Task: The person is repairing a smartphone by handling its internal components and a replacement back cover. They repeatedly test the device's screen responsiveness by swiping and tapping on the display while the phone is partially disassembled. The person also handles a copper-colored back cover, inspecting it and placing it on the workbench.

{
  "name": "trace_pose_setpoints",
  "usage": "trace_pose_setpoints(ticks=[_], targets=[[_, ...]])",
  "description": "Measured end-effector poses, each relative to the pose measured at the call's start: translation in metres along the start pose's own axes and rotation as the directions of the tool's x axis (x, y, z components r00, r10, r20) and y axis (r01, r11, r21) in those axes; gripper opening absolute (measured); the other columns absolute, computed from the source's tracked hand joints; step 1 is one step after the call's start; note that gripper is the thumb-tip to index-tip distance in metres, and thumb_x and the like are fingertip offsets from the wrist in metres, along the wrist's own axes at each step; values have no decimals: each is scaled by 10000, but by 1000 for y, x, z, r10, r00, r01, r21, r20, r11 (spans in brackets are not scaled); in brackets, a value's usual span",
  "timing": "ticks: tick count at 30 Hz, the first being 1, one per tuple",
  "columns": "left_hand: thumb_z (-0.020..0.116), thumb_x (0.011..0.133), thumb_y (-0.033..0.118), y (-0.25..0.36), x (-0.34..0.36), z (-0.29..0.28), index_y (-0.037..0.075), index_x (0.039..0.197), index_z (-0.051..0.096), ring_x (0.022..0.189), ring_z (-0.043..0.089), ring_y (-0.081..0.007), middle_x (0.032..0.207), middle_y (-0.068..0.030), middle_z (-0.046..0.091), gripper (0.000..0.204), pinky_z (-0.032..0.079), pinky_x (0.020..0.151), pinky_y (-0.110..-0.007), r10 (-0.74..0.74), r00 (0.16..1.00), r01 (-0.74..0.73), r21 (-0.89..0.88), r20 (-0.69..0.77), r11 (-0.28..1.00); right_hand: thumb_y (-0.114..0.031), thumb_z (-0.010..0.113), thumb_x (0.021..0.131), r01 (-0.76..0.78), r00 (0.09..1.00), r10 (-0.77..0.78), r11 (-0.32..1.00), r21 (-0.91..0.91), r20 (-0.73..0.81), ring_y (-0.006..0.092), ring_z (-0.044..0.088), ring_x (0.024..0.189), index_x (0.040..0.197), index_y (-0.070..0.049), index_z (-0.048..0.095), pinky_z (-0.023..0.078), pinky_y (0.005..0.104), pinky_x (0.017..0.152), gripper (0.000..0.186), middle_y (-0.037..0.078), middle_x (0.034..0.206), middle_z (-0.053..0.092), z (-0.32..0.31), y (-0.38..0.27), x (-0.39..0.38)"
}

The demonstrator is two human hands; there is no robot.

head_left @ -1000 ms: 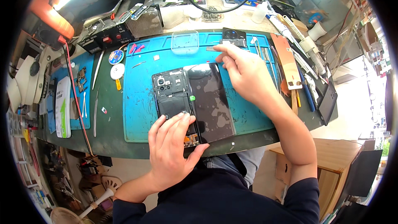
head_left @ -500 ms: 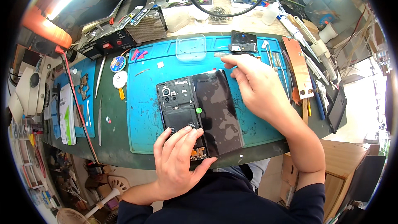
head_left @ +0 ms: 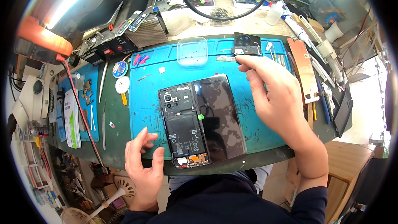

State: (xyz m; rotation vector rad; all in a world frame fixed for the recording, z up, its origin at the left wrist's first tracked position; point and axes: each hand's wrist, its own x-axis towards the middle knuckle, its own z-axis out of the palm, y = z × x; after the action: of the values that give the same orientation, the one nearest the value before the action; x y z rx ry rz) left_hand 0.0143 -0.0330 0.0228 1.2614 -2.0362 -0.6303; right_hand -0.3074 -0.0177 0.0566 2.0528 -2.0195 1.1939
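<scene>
An opened smartphone [head_left: 182,126] lies on the blue work mat, its camera unit, black battery and lower ribbon parts exposed. Along its right side lies a dark, glossy screen panel [head_left: 217,116] with blotchy marks; a small green tab sits at the seam. My left hand [head_left: 145,166] hovers by the phone's lower left corner, thumb and fingers apart and nothing in it. Farther up, my right hand [head_left: 273,87] is over the mat's upper right, index finger and thumb apart, nothing seen between them. Near its fingertips lie a flat metal strip [head_left: 226,58] and a black camera-cover part [head_left: 246,44].
A clear plastic tray [head_left: 192,60] with tiny parts stands at the mat's back. Solder spools [head_left: 122,85] and cotton swabs [head_left: 93,118] lie left. A copper-coloured panel [head_left: 303,70] and several tools lie right. A black cable loop [head_left: 226,17] hangs above the back.
My left hand has lifted off the phone's lower part and moved left, uncovering the battery and ribbon parts. My right hand has shifted a little right. The view has moved slightly.
</scene>
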Motion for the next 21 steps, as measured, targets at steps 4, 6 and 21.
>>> trace_pose_setpoints(ticks=[4,6,21], targets=[[852,866,70,4,4,8,18,1393,645,928,605,-217,1135,-72,771,569,513,850,-370,73,997,-73,78,3,994,-15,682,960,-16,999,17,999,-36,27,311,718,900,1170,-42,718,565,413,767,215,122,986,739,0,-3,-5],[862,846,54,5,5,11,20,1398,641,944,606,-221,1124,-70,776,595,511,845,-371,72,997,-70,73,-16,995,-22,699,947,-15,999,17,997,-69,38,302,712,876,1139,-48,728,562,409,750,196,117,951,725,-2,-4,-5],[846,851,85,-2,5,14,-29,1369,639,871,609,-233,1093,-70,786,570,479,829,-368,172,985,-167,110,-33,980,-146,716,763,561,738,-548,822,94,393,167,644,874,1122,-51,767,502,303,656,375,29,1002,638,9,-4,-9]])
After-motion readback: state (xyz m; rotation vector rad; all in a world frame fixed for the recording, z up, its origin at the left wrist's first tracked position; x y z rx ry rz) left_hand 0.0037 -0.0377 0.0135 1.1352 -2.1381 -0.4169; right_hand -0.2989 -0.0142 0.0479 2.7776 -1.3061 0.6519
